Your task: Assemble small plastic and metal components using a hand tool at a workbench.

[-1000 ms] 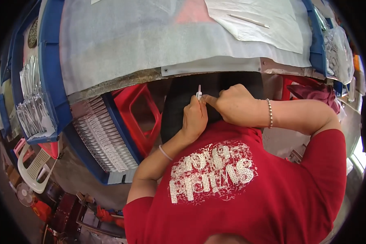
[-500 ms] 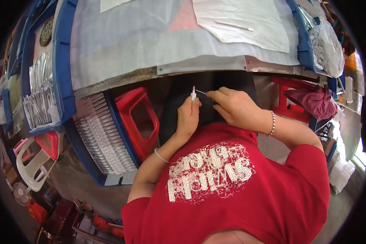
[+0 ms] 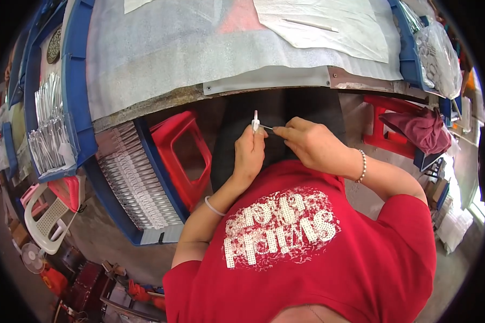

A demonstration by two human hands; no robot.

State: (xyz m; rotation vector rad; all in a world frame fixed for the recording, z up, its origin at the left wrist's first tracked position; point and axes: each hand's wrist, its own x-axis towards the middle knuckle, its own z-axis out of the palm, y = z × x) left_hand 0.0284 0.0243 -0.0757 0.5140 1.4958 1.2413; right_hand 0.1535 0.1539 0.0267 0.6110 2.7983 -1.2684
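Above my lap, just in front of the table edge, my left hand point(image 3: 249, 156) is closed around a small white part point(image 3: 255, 125) that stands upright with a thin pinkish tip. To its right, my right hand point(image 3: 319, 144) pinches a thin metal rod point(image 3: 266, 127) between thumb and fingertips. The rod points left, its far end meeting the white part or lying right beside it; which of these I cannot tell. Most of the white part's lower end is hidden in my left fingers.
A whitish sheet covers the table point(image 3: 156, 64), with a thin pen-like stick point(image 3: 311, 25) on a white cloth. Blue bins point(image 3: 76, 91) with metal pieces stand at left. A blue crate point(image 3: 170, 177) of rowed parts and a red stool point(image 3: 202, 167) sit below; a maroon cloth point(image 3: 423, 131) lies at right.
The rod now sits slightly lower against the white part, and its angle has flattened a little. Both hands keep their grip and have barely moved; the whole view has shifted slightly.
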